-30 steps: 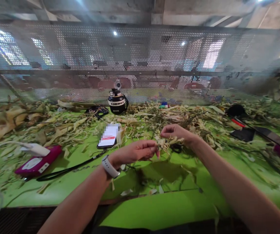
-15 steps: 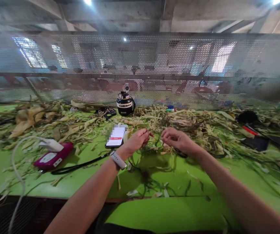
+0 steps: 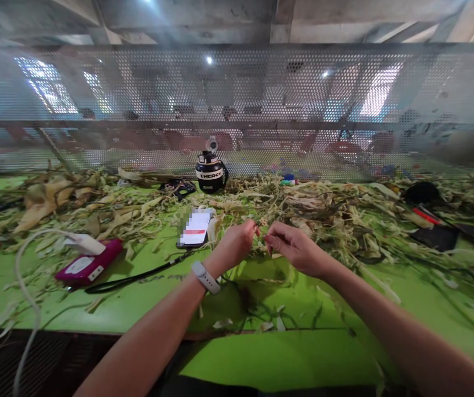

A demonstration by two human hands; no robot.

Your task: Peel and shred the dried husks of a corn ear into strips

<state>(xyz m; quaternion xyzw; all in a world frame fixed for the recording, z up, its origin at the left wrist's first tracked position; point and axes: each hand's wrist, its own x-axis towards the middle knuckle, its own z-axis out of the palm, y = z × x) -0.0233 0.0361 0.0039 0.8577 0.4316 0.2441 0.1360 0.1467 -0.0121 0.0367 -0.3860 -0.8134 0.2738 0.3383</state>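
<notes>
Both my hands hover close together over the green table [image 3: 270, 358], just in front of a heap of dried husk strips [image 3: 315, 212]. My left hand [image 3: 237, 242], with a pale band on its wrist, is closed with fingertips pinched at a thin strip. My right hand [image 3: 292, 248] faces it, fingers curled and pinched toward the same spot. What lies between the fingertips is too thin to make out. A phone [image 3: 195, 231] with a lit screen lies just left of my left hand.
A black jug [image 3: 210, 173] stands at the back by the perforated metal screen [image 3: 237, 105]. A magenta power bank [image 3: 90, 264] with a white cable lies at the left, a black cord beside it. Dark tools [image 3: 435, 234] lie at the right. Husk scraps cover most of the table.
My hands have come closer together and shifted slightly away from me; the clump of husk held a second ago is no longer visible between them. The view has shifted a little.
</notes>
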